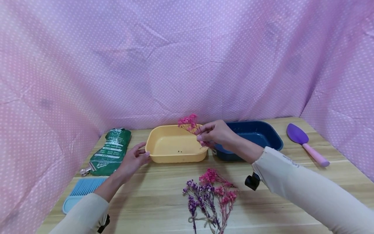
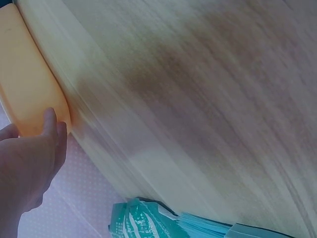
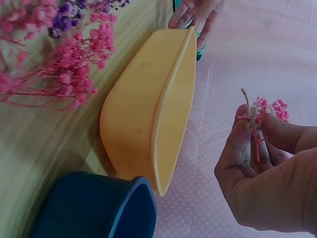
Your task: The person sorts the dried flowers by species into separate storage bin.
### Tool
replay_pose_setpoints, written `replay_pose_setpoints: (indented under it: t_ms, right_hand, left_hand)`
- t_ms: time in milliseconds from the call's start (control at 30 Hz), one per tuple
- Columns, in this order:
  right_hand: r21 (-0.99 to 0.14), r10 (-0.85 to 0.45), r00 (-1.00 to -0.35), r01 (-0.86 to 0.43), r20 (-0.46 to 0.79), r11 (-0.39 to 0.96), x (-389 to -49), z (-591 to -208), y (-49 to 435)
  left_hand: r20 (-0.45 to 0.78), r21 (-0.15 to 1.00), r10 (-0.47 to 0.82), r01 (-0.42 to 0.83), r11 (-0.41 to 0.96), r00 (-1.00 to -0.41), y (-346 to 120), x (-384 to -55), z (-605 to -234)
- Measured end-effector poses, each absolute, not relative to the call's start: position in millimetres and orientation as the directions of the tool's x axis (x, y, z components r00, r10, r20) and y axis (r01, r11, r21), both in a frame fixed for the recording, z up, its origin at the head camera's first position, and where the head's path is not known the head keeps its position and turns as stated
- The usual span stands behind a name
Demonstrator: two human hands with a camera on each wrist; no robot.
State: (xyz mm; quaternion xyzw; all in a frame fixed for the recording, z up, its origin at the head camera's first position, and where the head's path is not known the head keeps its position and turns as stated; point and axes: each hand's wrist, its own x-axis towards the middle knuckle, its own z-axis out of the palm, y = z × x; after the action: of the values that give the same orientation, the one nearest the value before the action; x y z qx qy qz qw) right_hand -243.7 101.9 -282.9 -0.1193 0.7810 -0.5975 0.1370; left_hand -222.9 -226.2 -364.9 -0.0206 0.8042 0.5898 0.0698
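Note:
Between thumb and fingertips, my right hand (image 1: 217, 132) pinches a sprig of pink dried flowers (image 1: 188, 121) above the right end of the yellow tub (image 1: 175, 158). Twine (image 3: 252, 117) shows around its stems in the right wrist view. My left hand (image 1: 131, 162) touches the tub's left end, fingers fairly straight against the outer wall. A few dark specks lie on the tub's floor. In front, pink dried flowers (image 1: 226, 196) and purple dried flowers (image 1: 192, 205) lie on the table, with twine at their stems.
A dark blue tub (image 1: 277, 138) stands right of the yellow one, partly behind my right forearm. A purple spatula (image 1: 298, 134) with a pink handle lies far right. On the left are a green bag (image 1: 112, 151) and a light blue brush (image 1: 74, 198). Pink dotted cloth (image 1: 187, 65) hangs behind.

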Motion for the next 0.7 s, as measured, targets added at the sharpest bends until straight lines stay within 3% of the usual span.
replay_pose_setpoints:
  t_ms: [700]
  right_hand:
    - [-0.977,-0.265,-0.959,0.040,-0.095,0.208,-278.6,-300.9,46.9]
  left_hand:
    - [-0.123,0.950,0.049,-0.103,0.295,-0.991,-227.5,-222.6,-367.6]
